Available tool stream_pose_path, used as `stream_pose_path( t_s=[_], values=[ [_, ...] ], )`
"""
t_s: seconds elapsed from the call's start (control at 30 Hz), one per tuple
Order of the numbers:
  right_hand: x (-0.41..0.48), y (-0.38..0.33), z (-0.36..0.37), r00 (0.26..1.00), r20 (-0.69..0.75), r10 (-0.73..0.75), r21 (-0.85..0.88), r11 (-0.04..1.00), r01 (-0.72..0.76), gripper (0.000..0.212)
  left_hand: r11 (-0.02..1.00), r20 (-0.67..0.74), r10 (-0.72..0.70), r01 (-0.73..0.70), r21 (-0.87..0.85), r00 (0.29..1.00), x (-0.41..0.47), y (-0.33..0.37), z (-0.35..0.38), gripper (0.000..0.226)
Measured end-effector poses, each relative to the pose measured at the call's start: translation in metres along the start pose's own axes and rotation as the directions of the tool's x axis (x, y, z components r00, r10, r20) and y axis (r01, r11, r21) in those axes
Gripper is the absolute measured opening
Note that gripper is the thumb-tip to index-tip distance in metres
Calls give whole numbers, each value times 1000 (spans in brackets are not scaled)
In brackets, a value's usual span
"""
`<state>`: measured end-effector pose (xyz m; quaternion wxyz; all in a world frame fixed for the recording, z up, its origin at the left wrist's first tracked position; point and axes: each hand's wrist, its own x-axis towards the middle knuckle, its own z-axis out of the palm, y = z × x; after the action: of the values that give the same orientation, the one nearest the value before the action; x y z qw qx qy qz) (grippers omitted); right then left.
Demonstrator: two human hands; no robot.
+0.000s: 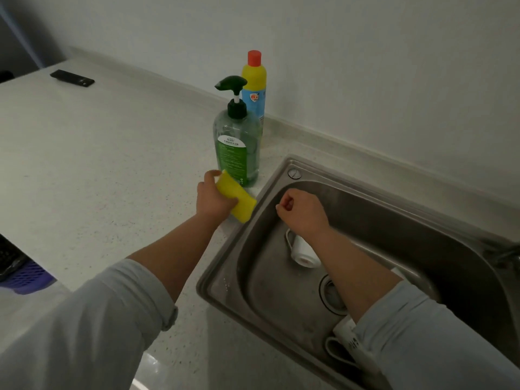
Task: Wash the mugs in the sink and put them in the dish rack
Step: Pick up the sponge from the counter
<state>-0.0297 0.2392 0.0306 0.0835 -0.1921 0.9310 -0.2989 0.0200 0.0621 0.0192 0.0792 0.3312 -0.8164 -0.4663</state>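
Note:
My left hand (213, 197) grips a yellow sponge (239, 198) on the counter beside the steel sink (225, 254). My right hand (302, 211) hovers over the basin with fingers curled and nothing in it. A white mug (302, 251) lies on its side in the basin, partly under my right wrist. A second white mug (344, 344) with dark print lies at the near end of the basin, half hidden by my right sleeve. No dish rack is in view.
A green pump bottle of dish soap (237, 142) and a yellow bottle with a red cap (254, 85) stand behind the sponge by the wall. The drain (330, 294) sits mid-basin. A black object (72, 78) lies far left on the counter. A purple basket (24, 277) is below left.

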Motion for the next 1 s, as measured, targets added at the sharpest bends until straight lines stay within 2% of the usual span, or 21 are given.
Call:
stream_pose_path(
  t_s=[0.07, 0.13, 0.23, 0.43, 0.5, 0.63, 0.83, 1.0],
  values=[
    [5, -13, -6, 999, -40, -27, 19, 999, 28, 9, 959, -7, -54, 50, -278, 999, -3, 2, -7, 73],
    [12, -32, -14, 991, -114, -75, 29, 996, 79, 8, 902, 27, -120, 120, -415, 992, -2, 10, -18, 56],
    [27, -65, -27, 961, -214, -178, 38, 981, 190, 4, 865, 88, -122, 149, -479, 989, 5, 26, -42, 45],
    [59, -127, -40, 809, -441, -388, -105, 918, 383, 33, 817, 196, -111, 202, -541, 974, 30, 64, -91, 46],
    [68, -142, -42, 811, -411, -416, -139, 908, 395, 41, 820, 226, -74, 188, -541, 971, 37, 74, -103, 47],
    [85, -155, -43, 889, -259, -376, -184, 923, 337, 43, 860, 269, 39, 104, -499, 962, 45, 96, -120, 45],
    [94, -156, -43, 893, -270, -360, -224, 926, 305, 37, 957, 250, 107, -31, -288, 962, 55, 135, -133, 38],
    [91, -159, -48, 904, -250, -347, -232, 928, 292, 38, 984, 282, 127, -85, -155, 951, 60, 154, -135, 34]
  ],
)
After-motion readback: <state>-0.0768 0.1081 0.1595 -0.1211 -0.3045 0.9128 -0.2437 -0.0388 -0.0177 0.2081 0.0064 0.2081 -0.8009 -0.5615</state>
